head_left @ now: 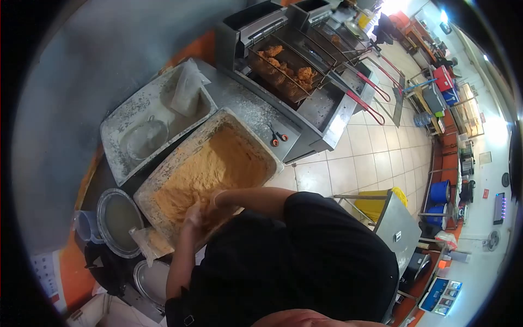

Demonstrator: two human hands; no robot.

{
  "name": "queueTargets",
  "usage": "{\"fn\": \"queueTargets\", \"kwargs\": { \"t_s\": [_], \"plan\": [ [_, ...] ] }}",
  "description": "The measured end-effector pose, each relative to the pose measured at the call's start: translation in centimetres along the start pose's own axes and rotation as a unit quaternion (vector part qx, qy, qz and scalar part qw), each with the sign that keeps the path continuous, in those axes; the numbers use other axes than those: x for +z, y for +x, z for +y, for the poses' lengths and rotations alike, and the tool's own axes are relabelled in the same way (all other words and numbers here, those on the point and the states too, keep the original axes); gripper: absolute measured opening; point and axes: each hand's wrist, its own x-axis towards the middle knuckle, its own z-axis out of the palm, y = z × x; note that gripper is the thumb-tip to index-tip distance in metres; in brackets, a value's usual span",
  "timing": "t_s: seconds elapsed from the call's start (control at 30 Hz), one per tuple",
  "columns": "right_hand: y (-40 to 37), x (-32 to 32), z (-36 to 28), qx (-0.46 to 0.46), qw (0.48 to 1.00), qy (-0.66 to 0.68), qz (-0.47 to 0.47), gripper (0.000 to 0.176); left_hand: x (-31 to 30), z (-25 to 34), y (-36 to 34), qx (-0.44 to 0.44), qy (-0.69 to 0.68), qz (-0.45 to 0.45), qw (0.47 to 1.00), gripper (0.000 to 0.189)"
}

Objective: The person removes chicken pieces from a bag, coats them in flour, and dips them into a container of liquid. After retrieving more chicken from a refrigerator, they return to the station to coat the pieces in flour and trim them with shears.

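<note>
A large pale tub (143, 192) holds orange-yellow breading flour (201, 166), heaped and uneven. Both of my hands are down in it near the tub's front side, close together. My left hand (194, 214) is coated in flour, and its fingers blend into the powder. Just right of it, my right hand (218, 200) reaches in from the side, its fingers sunk in the flour and hidden. Whether either hand grips a piece of food, I cannot make out.
Behind stands a second pale tub (111, 122) with a clear bag (187, 92) and a floury bowl (144, 139). A round metal pan (101, 218) sits left. Orange-handled scissors (279, 137) lie on the metal counter. Beyond is a fryer basket (283, 82) holding fried pieces; its red handle (365, 106) sticks out.
</note>
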Motion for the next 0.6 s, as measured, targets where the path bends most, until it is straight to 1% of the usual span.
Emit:
{"fn": "queueTargets", "kwargs": {
  "t_s": [0.03, 0.1, 0.17, 0.2, 0.23, 0.27, 0.33, 0.37, 0.4, 0.47, 0.5, 0.57, 0.6],
  "plan": [
    [0.3, 0.5, -0.2, 0.01, 0.999, -0.02, 0.028, 0.033, 0.3, 0.4, 0.8, -0.067, -0.053, 0.054, 0.995, 0.056],
    [0.7, 0.0, 0.2, -0.013, 1.0, 0.011, -0.004, 0.032, 0.0, 0.7, 1.1, -0.034, -0.074, 0.012, 0.997, 0.059],
    [0.7, -1.2, 1.3, -0.055, 0.989, 0.11, -0.082, 0.03, 0.2, 0.8, -0.3, -0.014, -0.107, -0.02, 0.994, 0.062],
    [0.7, -1.4, 2.1, -0.082, 0.972, 0.182, -0.122, 0.03, 0.1, 0.6, -1.6, -0.007, -0.129, -0.027, 0.991, 0.063],
    [0.9, -1.3, 2.9, -0.108, 0.946, 0.258, -0.163, 0.029, -0.5, 0.3, -3.2, -0.001, -0.157, -0.026, 0.987, 0.065],
    [0.9, -0.8, 3.5, -0.13, 0.909, 0.34, -0.202, 0.028, 2.1, 3.1, -6.7, -0.022, -0.15, 0.017, 0.988, 0.053],
    [1.0, 0.4, 4.0, -0.137, 0.828, 0.472, -0.271, 0.027, 0.3, -2.0, -0.1, 0.036, -0.148, -0.068, 0.986, 0.039],
    [0.8, 0.8, 2.9, -0.099, 0.878, 0.399, -0.244, 0.032, 0.1, -3.3, 1.7, 0.036, -0.091, -0.106, 0.99, 0.035],
    [0.8, 0.0, 1.7, -0.071, 0.925, 0.316, -0.198, 0.037, 2.3, 1.4, -4.3, 0.0, 0.086, 0.098, 0.992, 0.033],
    [0.3, -0.1, -0.6, -0.04, 0.96, 0.222, -0.164, 0.043, 1.1, 0.3, -3.1, -0.044, -0.042, 0.105, 0.993, 0.034],
    [-0.2, -0.3, -1.5, 0.038, 0.976, 0.178, -0.124, 0.045, 0.0, -0.8, -2.1, -0.049, -0.056, 0.109, 0.991, 0.034],
    [-0.1, -0.3, -1.4, 0.119, 0.982, 0.124, -0.077, 0.048, -1.4, -2.5, -0.1, 0.03, -0.028, 0.031, 0.999, 0.034],
    [0.3, 0.5, -0.7, 0.062, 0.993, 0.078, -0.068, 0.05, -1.2, -2.6, -0.4, 0.03, -0.035, 0.029, 0.999, 0.034]
  ]
}}
